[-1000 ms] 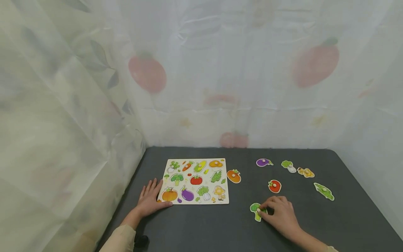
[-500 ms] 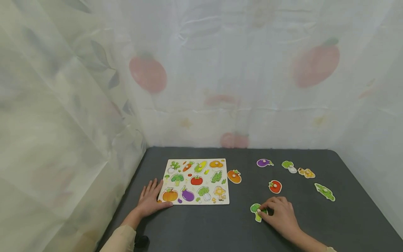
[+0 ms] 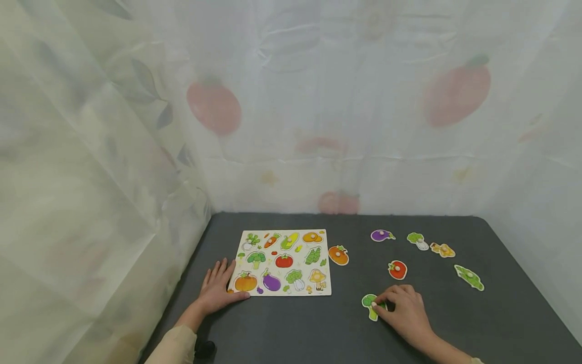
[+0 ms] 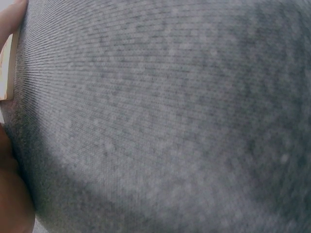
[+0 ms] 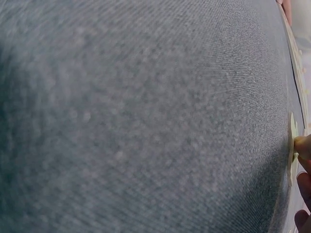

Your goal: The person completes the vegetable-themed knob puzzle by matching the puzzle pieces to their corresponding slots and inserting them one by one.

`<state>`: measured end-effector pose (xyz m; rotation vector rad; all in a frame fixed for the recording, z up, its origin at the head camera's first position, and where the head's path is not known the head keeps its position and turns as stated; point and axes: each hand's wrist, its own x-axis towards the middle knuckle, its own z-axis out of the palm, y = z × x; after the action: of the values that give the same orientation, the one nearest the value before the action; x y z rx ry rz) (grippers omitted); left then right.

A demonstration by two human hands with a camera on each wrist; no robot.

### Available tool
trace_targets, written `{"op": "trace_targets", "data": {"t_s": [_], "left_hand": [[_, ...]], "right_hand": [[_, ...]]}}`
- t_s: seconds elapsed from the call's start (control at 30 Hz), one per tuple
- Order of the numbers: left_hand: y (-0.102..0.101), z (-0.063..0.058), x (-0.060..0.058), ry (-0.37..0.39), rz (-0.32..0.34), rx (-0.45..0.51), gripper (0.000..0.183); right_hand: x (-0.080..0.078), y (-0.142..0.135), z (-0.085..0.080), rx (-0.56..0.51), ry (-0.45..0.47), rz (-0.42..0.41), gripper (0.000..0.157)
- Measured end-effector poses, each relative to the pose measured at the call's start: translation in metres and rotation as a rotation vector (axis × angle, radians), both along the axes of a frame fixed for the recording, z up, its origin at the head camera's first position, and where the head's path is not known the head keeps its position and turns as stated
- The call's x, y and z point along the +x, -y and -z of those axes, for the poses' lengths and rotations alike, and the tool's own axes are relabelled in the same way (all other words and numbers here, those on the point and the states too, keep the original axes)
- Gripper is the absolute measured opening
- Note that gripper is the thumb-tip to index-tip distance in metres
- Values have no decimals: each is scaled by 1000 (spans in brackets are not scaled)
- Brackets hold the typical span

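On the dark table lies a white puzzle board (image 3: 278, 289) printed with vegetables. My left hand (image 3: 217, 288) rests at its lower left corner, fingers spread along the left edge and thumb along the near edge. To the right, my right hand (image 3: 404, 309) pinches the small knob of a broccoli puzzle piece (image 3: 369, 301) between thumb and fingertips; the hand covers part of the piece. In the right wrist view the broccoli piece (image 5: 292, 145) appears edge-on by the fingers. The left wrist view catches the board's edge (image 4: 8, 73) beside the thumb.
Beyond the right hand lie a tomato piece (image 3: 397, 270), an eggplant piece (image 3: 381, 235), a bok choy piece (image 3: 416, 239), a mushroom piece (image 3: 443, 250) and a pea pod piece (image 3: 469, 277). A pumpkin piece (image 3: 338, 258) touches the board's right side. Printed curtains (image 3: 291, 177) hang behind the table.
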<state>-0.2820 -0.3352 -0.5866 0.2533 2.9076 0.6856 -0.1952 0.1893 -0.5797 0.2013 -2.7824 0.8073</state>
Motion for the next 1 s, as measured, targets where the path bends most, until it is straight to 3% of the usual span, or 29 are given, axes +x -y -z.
{"op": "trace_targets", "data": {"t_s": [0.23,0.5,0.77,1.0], "left_hand": [[0,2,2,-49,4,44,120],[-1,2,4,-88,15,93,119],[3,11,0,-76,14,79,121],[6,18,-4,-64,0,77,124]], "right_hand": [[-1,0,0,6,31,5,20],[-7,0,-3,19,-31,-17,20],[-34,15,-19,-33,-171,-57,18],[-67,41,-34,-92,-120,-78,11]]}}
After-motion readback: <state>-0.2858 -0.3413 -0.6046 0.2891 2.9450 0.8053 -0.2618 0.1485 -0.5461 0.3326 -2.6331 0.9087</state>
